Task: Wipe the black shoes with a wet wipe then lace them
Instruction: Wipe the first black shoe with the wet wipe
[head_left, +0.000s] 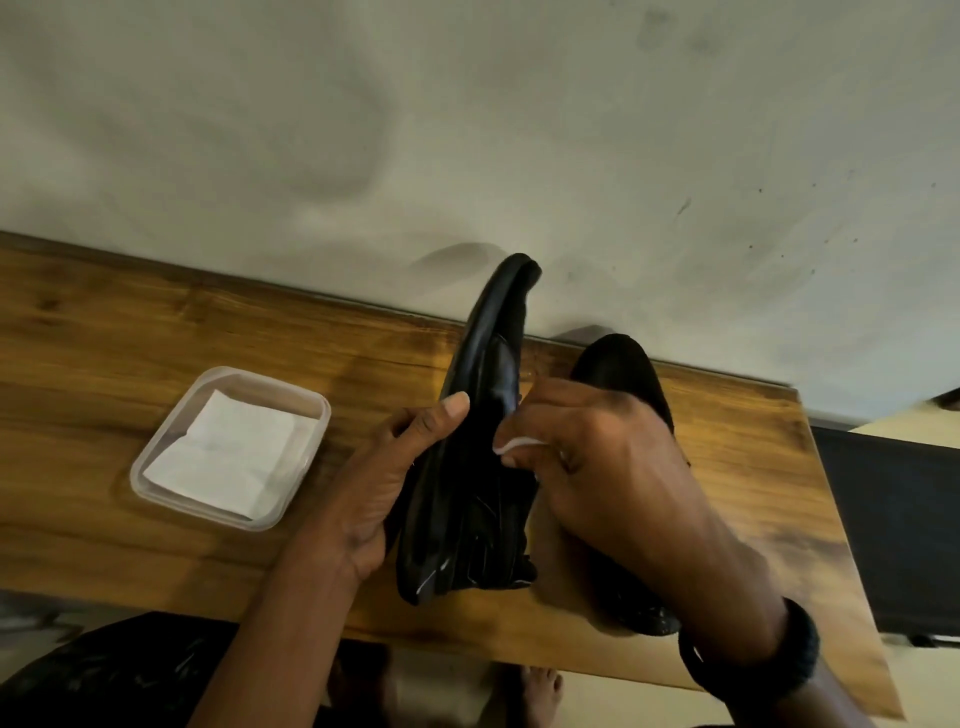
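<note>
At the middle of the wooden table (156, 322), a black shoe (483, 374) stands on end, toe pointing toward 12 o'clock and its lower end resting near the table's near edge. The left hand (384, 483) grasps it from 9 o'clock, thumb laid along its side. The right hand (597, 452) comes in from 4 o'clock, fingers curled around a small white wet wipe (511, 446) pressed against the shoe's right side. A second black shoe (618, 364) lies flat on the table at 3 o'clock of the first, mostly hidden behind the right hand. At 9 o'clock, well apart, sits a clear plastic container (136, 470) holding a folded white sheet (234, 452). A black wristband (769, 660) circles the right wrist.
</note>
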